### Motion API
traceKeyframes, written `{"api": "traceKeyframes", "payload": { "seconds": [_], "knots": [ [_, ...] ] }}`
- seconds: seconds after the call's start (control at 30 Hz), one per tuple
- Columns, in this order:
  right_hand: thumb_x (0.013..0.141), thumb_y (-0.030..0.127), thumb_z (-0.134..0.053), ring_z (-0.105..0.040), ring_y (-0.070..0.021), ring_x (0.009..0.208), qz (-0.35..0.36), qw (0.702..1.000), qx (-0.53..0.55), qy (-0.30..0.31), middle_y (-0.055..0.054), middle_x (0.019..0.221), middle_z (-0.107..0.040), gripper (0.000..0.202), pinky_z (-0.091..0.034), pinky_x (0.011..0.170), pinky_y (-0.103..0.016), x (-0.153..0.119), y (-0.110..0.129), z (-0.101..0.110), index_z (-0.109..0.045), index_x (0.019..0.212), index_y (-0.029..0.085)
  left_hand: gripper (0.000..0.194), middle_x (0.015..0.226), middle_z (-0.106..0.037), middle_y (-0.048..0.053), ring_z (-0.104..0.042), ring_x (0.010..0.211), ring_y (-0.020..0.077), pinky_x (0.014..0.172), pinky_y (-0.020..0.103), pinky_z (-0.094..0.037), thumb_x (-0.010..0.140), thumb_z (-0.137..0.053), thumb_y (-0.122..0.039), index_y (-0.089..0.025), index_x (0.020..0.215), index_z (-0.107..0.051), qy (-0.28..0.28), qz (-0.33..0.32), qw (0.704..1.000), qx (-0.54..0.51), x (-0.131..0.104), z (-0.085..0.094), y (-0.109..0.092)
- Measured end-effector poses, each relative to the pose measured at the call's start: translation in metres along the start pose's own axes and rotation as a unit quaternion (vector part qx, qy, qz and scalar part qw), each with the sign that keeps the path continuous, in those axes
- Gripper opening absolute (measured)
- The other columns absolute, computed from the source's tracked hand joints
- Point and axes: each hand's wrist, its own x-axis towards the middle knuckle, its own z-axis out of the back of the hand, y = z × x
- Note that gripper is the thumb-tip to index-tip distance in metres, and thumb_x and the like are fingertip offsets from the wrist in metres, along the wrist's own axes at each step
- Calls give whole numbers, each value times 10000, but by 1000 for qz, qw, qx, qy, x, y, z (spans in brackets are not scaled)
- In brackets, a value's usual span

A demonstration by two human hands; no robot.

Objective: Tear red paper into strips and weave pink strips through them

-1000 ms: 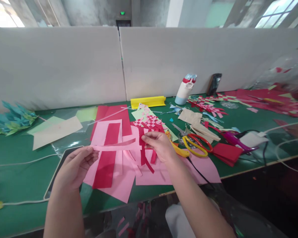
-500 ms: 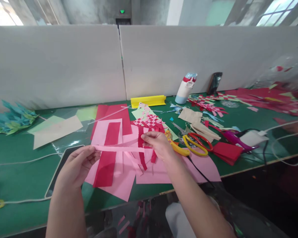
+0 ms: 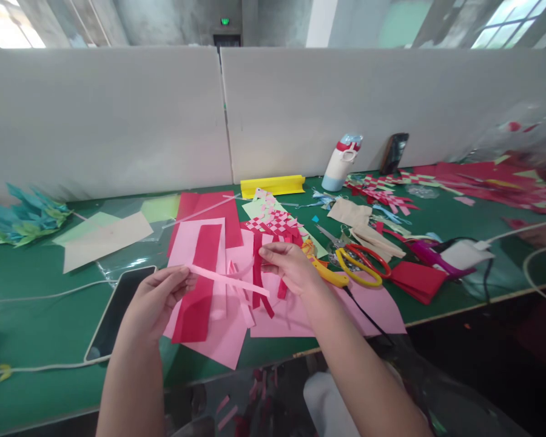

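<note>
Between thumb and fingers, my left hand [image 3: 166,294] pinches the left end of a light pink paper strip [image 3: 227,280], whose other end hangs free to the right. My right hand [image 3: 286,265] is closed at the top of dark red strips [image 3: 256,273], and a curved pink strip runs towards it. More pink strips [image 3: 243,303] dangle between the hands. Below them lie pink sheets [image 3: 222,349] and a wide red strip [image 3: 195,309]. Woven red and pink pieces [image 3: 277,223] are just beyond my right hand.
A dark tablet or phone [image 3: 118,312] lies left. On the right are scissors [image 3: 357,267], a yellow glue gun [image 3: 330,273] with a black cord, folded red paper [image 3: 418,280] and a white charger [image 3: 466,254]. A bottle [image 3: 341,162] and phone [image 3: 394,153] stand behind.
My left hand has moved slightly right, closer to my right hand. The pink strip's free end has dropped, so it slants down, and the curved pink strip has slackened.
</note>
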Motion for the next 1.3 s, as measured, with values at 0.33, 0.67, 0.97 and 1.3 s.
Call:
{"api": "traceKeyframes", "payload": {
  "seconds": [0.33, 0.67, 0.97, 1.3],
  "knots": [
    [506, 305, -852, -614, -109, 700, 16, 1000, -26, 0, -3, 726, -698, 246, -485, 675, -248, -2, 1, -1, -731, 698, 209, 170, 676, -732, 64, -685, 639, 138, 655, 203, -566, 586, -806, -230, -134, 701, -725, -87, -39, 995, 12, 3, -7, 4],
    [545, 329, -827, -568, -77, 614, 21, 998, -58, -8, 20, 707, -658, 266, -443, 579, -207, 0, -3, -1, -706, 748, 206, 203, 640, -717, 49, -671, 601, 129, 643, 208, -564, 566, -810, -244, -124, 696, -709, -124, -53, 991, 15, 3, -11, 5],
    [705, 409, -682, -554, -93, 441, 48, 995, -88, 21, 38, 616, -611, 309, -347, 338, -171, -1, -13, -9, -577, 904, 198, 154, 626, -708, 54, -670, 587, 121, 601, 180, -561, 594, -787, -194, -118, 688, -692, -87, -17, 996, 1, 5, -11, 7],
    [704, 154, -637, -629, -118, 647, 28, 995, -87, 44, -47, 780, -726, 375, -440, 544, -223, -4, -11, -11, -514, 1057, 176, 74, 648, -708, 65, -668, 573, 107, 580, 158, -561, 667, -731, -123, -100, 701, -670, -49, 19, 997, -49, 5, -11, 6]
  ]
}}
